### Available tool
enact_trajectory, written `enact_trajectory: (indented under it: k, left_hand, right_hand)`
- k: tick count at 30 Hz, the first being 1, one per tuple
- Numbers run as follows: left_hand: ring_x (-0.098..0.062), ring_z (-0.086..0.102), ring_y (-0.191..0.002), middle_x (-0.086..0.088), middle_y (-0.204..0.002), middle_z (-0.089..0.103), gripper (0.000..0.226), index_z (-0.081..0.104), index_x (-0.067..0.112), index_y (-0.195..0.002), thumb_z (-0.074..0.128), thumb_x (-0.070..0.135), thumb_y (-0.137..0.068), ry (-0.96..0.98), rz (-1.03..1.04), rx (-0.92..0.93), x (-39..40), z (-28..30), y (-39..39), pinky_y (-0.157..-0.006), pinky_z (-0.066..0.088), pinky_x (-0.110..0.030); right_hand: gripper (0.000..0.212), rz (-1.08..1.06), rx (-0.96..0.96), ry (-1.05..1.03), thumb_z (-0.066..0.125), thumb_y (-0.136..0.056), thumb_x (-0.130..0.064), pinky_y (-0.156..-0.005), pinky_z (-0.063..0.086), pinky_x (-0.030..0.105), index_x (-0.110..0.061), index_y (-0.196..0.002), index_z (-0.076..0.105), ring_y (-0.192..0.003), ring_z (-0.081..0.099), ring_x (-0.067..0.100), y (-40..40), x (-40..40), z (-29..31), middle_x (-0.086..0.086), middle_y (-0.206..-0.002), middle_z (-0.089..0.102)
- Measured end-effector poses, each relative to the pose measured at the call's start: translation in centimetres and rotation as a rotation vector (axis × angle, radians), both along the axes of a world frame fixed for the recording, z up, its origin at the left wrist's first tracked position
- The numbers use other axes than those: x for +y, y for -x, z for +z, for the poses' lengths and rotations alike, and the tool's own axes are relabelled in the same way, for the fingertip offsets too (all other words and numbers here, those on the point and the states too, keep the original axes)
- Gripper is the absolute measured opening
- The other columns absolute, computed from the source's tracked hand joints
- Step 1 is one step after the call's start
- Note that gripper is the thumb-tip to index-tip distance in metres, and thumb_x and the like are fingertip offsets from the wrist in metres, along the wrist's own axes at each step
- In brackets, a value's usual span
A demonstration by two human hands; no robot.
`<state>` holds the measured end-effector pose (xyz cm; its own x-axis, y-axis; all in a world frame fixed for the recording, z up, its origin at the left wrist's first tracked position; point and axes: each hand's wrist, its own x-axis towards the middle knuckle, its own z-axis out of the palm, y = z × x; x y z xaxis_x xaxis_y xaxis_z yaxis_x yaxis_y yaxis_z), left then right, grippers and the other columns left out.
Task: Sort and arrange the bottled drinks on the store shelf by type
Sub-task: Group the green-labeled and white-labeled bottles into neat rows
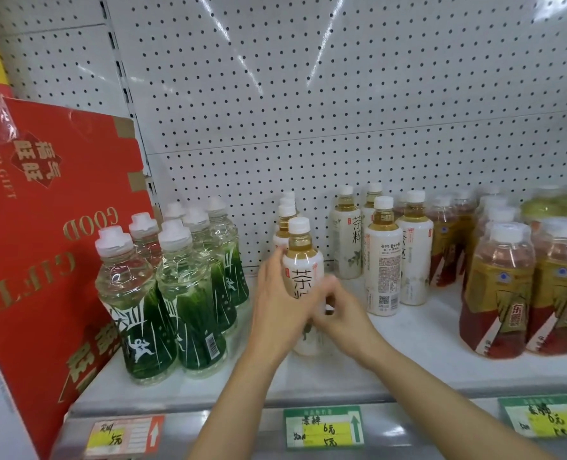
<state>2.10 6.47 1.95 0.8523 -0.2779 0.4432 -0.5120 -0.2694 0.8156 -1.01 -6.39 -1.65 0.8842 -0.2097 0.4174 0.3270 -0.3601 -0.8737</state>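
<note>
White shelf (408,340): green-labelled water bottles (162,293) left, white-labelled tea bottles (383,257) centre, red-and-gold bottles (497,293) right, red gift box (43,234) far left.

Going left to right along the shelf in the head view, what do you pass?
Red gift box → green-label bottles → white tea bottle held by left hand and right hand → white-label tea bottles → red-and-gold bottles.

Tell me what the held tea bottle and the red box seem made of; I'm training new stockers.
Tea bottle: apparently clear glossy plastic, since liquid shows through above its white wrap label, with an opaque white cap. Red box: printed cardboard, brown board showing at its edge tabs, partly under shiny film.
</note>
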Motion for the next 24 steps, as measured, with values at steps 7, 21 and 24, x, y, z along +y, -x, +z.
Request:
enact_trajectory:
  k: [7, 21, 24]
  left_hand:
    - [-0.02, 0.046, -0.135, 0.0, -0.153, 0.039, 0.098, 0.021, 0.029, -0.157, 0.082, 0.026, -0.081, -0.18, 0.146, -0.14, -0.2, -0.4, -2.8, -0.107, 0.041, -0.041]
    - [-0.024, 0.042, -0.136, -0.008, -0.147, 0.043, 0.095, 0.027, 0.013, -0.152, 0.078, 0.048, -0.08, -0.146, -0.073, -0.034, -13.9, 0.5, -2.1, -0.11, 0.039, -0.038]
    - [-0.028, 0.056, -0.123, -0.008, -0.133, 0.055, 0.096, 0.036, 0.012, -0.139, 0.086, 0.052, -0.067, -0.133, -0.062, 0.087, -16.8, -0.5, -3.4, -0.098, 0.049, -0.041]
  right_hand:
    - [0.059, -0.108, 0.019, 0.357, 0.068, -0.085, -0.048, -0.101, 0.045, 0.025, -0.028, -0.137, 0.05, -0.118, 0.054, 0.0, 0.0, -2.2, -1.0, -0.015, -0.131, 0.058]
    - [0.048, -0.737, 0.065, 0.883, 0.077, -0.072, -0.007, -0.074, 0.05, 0.037, -0.005, -0.117, 0.061, -0.096, 0.059, 0.029, 3.1, -10.1, -2.1, 0.009, -0.107, 0.064]
    - [0.048, -0.74, 0.128, 0.821, 0.063, -0.085, -0.005, -0.087, 0.049, 0.038, 0.0, -0.13, 0.05, -0.111, 0.055, 0.032, 2.6, -10.5, -2.5, 0.013, -0.121, 0.056]
